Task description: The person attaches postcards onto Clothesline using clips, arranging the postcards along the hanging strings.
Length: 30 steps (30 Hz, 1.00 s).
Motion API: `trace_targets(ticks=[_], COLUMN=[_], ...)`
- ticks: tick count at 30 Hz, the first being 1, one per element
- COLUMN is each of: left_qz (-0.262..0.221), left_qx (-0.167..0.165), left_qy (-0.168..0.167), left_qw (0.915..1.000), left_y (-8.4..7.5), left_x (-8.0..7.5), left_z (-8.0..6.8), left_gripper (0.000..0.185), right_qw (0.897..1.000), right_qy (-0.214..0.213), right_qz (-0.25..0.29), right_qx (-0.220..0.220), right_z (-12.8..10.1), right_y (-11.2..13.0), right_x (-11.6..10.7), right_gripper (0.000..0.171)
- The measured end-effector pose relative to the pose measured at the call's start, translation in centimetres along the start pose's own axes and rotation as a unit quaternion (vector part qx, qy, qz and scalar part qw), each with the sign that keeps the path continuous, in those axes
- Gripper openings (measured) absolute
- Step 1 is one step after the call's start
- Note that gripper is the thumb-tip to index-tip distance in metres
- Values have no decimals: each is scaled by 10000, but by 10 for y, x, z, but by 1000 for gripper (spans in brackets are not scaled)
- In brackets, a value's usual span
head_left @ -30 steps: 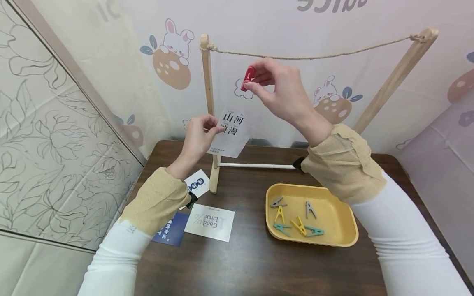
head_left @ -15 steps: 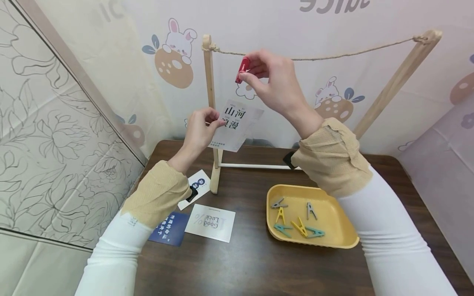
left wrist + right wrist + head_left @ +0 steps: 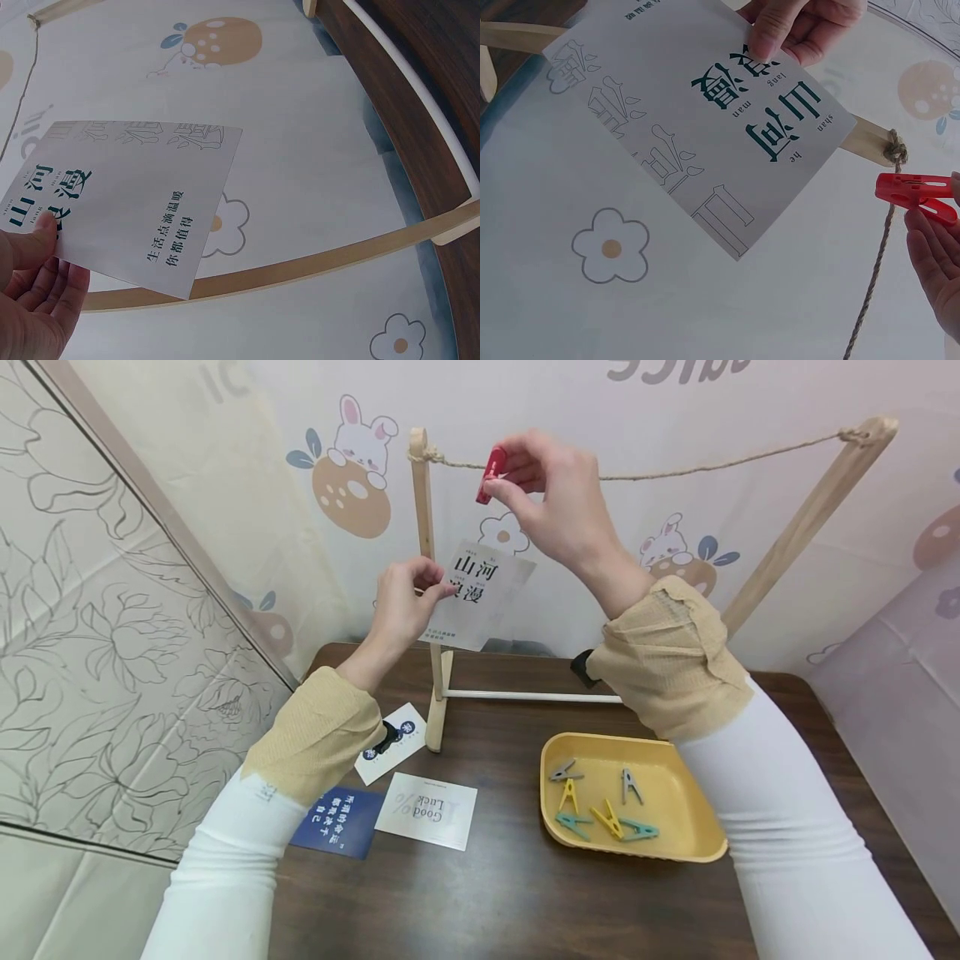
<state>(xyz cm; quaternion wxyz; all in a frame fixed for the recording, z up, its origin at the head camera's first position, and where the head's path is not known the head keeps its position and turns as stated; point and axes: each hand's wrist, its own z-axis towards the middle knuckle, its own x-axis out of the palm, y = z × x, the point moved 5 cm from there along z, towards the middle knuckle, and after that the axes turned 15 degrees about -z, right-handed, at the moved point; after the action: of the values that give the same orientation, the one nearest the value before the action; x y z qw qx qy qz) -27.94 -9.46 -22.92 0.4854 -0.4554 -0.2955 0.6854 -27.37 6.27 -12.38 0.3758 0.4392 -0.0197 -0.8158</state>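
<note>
Dark wood makes up the tabletop [image 3: 510, 893]. Near the person, at 6 o'clock, lie a "Good Luck" card [image 3: 426, 810] and a blue card [image 3: 337, 832], with a yellow tray [image 3: 675, 847] of small pegs at 3 o'clock. Farther off, the left hand [image 3: 401, 606] pinches a white card [image 3: 480, 593] by its edge. At 12 o'clock the right hand [image 3: 555, 502] pinches a red peg [image 3: 491, 475] right at the string [image 3: 712, 467]. The pegging step looks to be under way: next, the card's top must rise to the string so the peg can bite both.
</note>
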Motion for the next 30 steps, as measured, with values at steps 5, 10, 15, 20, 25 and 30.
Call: trace_targets(ticks=[5,10,15,20,25,30], left_qz=[11,-13,16,26,-6,38], left_qx=[11,81,75,71,71,90], left_qy=[-22,-56,-72,-103,-121,-144], left_qw=[10000,10000,9999,9999,9999,9998], left_y=[-2,-4,-4,-7,-10,-14], left_x=[-2,-5,-7,-10,-12,-13], left_z=[5,10,15,19,23,28], left_gripper=[12,12,12,13,13,13], right_qw=[10000,10000,10000,9998,9996,9995], right_qy=[-22,-56,-69,-120,-187,-195], right_qz=[52,59,-18,-121,-138,-221], right_qx=[31,21,-23,-100,-146,-97], right_z=[4,10,14,18,21,24], right_y=[2,7,12,17,20,22], right_x=[-1,-2,-3,-4,-6,-8], right_gripper=[24,23,22,21,21,22])
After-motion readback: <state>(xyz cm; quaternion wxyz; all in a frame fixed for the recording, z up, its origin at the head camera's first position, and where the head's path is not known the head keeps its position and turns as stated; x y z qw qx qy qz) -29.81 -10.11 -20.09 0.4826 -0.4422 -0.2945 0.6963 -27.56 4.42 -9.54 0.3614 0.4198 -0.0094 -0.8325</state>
